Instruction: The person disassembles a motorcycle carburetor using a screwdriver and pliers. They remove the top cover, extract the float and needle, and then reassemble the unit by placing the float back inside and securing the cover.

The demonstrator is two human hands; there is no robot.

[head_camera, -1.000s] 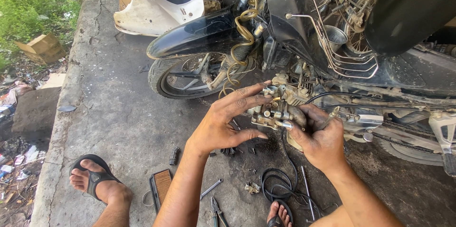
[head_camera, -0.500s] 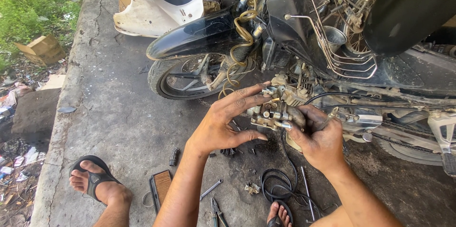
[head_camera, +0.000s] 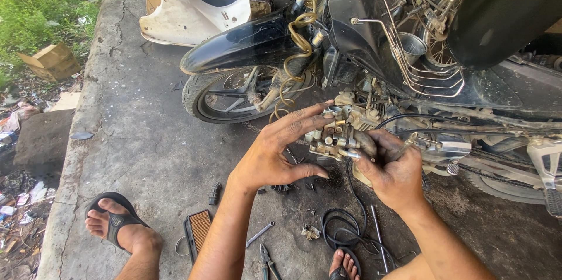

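A grimy metal carburetor [head_camera: 341, 132] sits between my two hands, close to the motorcycle's engine [head_camera: 374, 101]. My right hand [head_camera: 391, 170] grips its lower right side, fingers wrapped around the body. My left hand [head_camera: 280, 150] is spread, with its fingertips touching the carburetor's left and top side. A black cable [head_camera: 404, 118] runs from the carburetor toward the frame of the partly stripped black motorcycle [head_camera: 410, 51].
On the concrete floor lie a wrench [head_camera: 259, 234], pliers [head_camera: 267, 261], a rectangular air filter [head_camera: 198, 231], a coiled black cable [head_camera: 342, 225] and small parts. A white fairing panel [head_camera: 187, 17] lies behind the front wheel [head_camera: 234, 95]. My sandalled foot [head_camera: 117, 224] is at lower left; grass and litter border the slab.
Both hands stay on the carburetor. My left fingers have shifted slightly over its top; nothing else has moved.
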